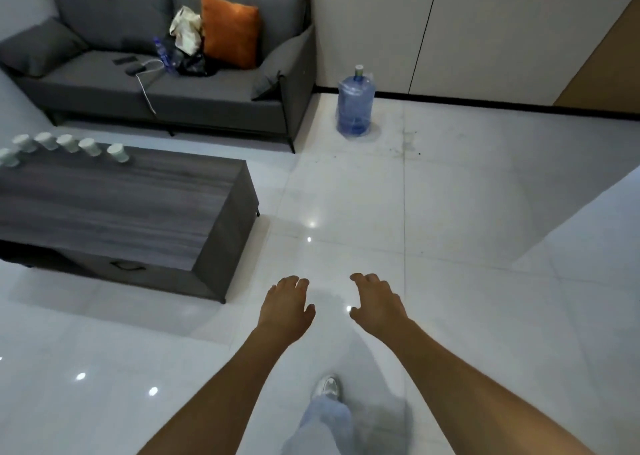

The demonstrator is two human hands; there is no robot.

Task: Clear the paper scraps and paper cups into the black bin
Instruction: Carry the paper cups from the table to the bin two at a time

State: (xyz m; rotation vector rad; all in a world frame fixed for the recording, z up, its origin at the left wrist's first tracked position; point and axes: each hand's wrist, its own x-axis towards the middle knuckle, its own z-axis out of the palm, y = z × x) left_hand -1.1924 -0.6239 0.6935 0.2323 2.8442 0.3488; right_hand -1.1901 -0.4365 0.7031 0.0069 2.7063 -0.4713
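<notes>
Behind coffee tbl [114, 195]: sofa [166, 66], water jug [355, 106]

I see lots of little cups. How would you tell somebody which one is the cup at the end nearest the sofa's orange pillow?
Find the dark wooden coffee table before the grey sofa. A row of pale paper cups lines its far edge. The last cup on the right has neighbours on only one side.

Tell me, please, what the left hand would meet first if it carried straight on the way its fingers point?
Probably nothing close: the left hand points forward over bare floor tiles, passing right of the coffee table. Far ahead lies the sofa's right end, though depth is unclear.
</notes>
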